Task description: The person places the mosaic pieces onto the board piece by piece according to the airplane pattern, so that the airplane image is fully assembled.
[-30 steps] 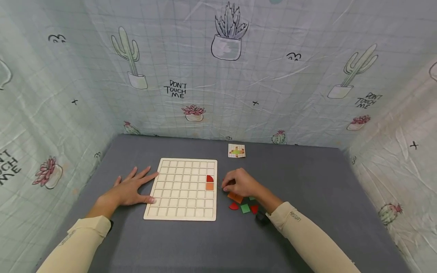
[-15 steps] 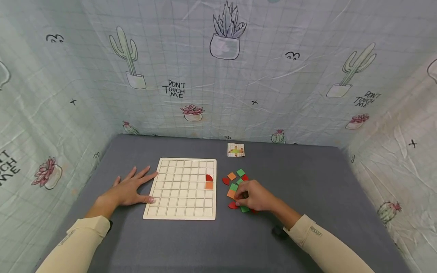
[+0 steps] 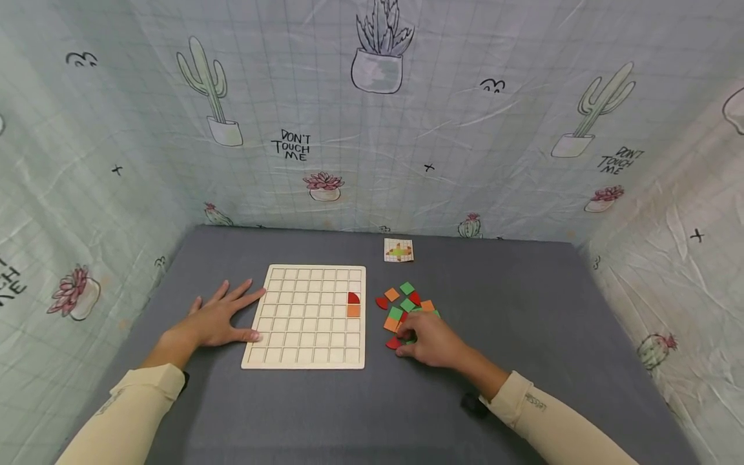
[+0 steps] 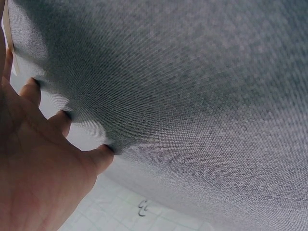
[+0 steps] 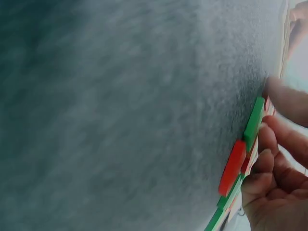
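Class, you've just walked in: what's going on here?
A person's left hand rests against the left edge of a gridded board. The right hand is among loose tiles, fingertips by a red one; whether they grip it is unclear. One red piece and one orange square sit on the board. A picture card lies beyond the tiles.

You stand or sit at a grey, cloth-textured tabletop point(image 3: 494, 297) inside a makeshift fabric booth, its kind of building impossible to tell. Wrinkled, pale grid-patterned sheets point(image 3: 488, 187) close off your view ahead and on both sides, printed with potted cacti point(image 3: 212, 93), pink succulents point(image 3: 323, 184) and black lettering point(image 3: 292, 144) reading "DON'T TOUCH ME."
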Demonstrator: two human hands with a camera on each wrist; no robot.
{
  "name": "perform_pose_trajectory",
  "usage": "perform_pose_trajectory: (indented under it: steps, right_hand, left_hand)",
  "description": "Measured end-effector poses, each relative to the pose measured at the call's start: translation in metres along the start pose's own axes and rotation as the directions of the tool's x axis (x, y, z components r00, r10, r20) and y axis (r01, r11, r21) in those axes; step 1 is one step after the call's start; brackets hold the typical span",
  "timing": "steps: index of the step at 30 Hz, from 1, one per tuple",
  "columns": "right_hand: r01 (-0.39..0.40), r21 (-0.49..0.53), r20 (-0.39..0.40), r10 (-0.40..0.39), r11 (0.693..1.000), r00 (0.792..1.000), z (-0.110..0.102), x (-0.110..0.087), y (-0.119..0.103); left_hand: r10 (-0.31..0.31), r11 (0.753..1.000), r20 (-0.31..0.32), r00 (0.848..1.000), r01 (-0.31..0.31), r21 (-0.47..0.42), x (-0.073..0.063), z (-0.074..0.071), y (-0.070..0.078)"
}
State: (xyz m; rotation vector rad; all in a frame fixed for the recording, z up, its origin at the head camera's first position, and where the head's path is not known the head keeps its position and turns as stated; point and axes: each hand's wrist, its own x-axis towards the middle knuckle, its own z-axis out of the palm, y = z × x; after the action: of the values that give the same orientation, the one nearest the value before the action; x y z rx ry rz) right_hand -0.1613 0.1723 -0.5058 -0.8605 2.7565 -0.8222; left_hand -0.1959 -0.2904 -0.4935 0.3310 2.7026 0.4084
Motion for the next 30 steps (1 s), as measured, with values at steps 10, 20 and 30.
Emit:
perform_pose_trajectory:
  steps: [10, 20, 30]
  right_hand:
    - [-0.013, -0.012, 0.008, 0.013, 1.0, 1.0, 0.002, 0.009, -0.011]
    - [-0.008, -0.001, 0.007, 0.008, 1.0, 1.0, 0.011, 0.015, -0.018]
    - [0.003, -0.01, 0.056, -0.002, 1.0, 0.998, 0.01, 0.019, -0.017]
  left_hand:
    - [0.007, 1.0, 0.005, 1.0, -0.007, -0.011, -0.001, -0.003, 0.002]
    - [0.005, 1.0, 0.008, 1.0, -0.004, -0.019, 0.004, -0.001, -0.002]
    - [0.004, 1.0, 0.009, 1.0, -0.004, -0.019, 0.004, 0.0, -0.005]
